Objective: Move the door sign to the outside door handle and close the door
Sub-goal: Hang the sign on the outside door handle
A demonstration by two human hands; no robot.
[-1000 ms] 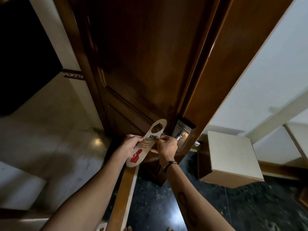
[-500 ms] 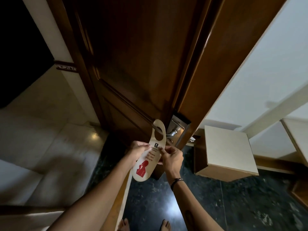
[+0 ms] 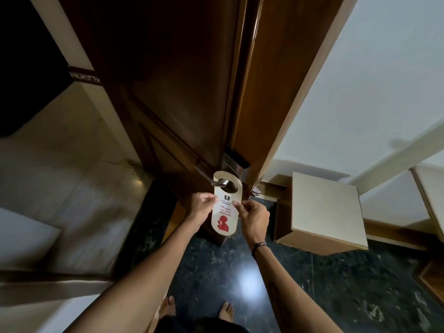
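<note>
Door sign [image 3: 225, 207], pinched by both my left hand [image 3: 201, 205] and right hand [image 3: 254, 216], hangs looped over the lever handle [image 3: 222, 181]; next I release and close the door [image 3: 173, 92].

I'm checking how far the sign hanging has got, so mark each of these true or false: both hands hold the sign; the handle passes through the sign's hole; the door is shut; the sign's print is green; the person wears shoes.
1. Both hands hold the door sign. True: the left hand and right hand pinch its two edges.
2. The door handle passes through the sign's hole. True.
3. The door is shut. False: it stands open, its edge facing the camera.
4. The sign's print is green. False: it is red, with a red figure.
5. The person wears shoes. False: the feet are bare.
</note>
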